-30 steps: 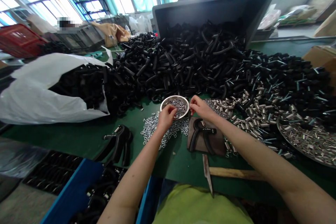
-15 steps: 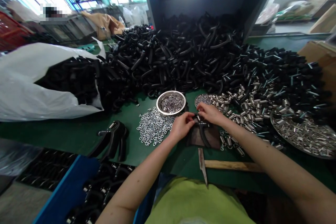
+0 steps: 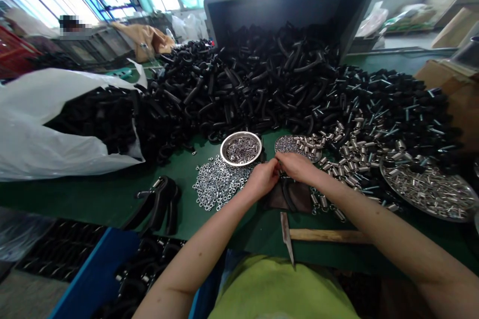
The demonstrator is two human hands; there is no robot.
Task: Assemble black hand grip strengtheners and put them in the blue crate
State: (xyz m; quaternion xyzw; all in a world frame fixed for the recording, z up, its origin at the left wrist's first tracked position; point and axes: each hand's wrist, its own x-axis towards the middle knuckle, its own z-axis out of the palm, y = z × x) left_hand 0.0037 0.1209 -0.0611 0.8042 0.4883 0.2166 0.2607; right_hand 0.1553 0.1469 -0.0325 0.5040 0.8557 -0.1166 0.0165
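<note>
My left hand and my right hand meet over a black hand-grip part that lies on a brown pad on the green table. Both hands have their fingers pinched together at the top of that part; what the fingertips hold is too small to make out. Just beyond them stands a small steel bowl of little metal pieces. A loose heap of silver nuts lies beside the left hand.
A big pile of black handles spills from a tipped grey bin. Springs and a steel tray lie right, a white bag left. A wooden-handled hammer lies near me, a blue crate below left.
Both hands left the steel bowl and came down together onto the black part on the brown pad, then closed in tighter. The camera tilted slightly.
</note>
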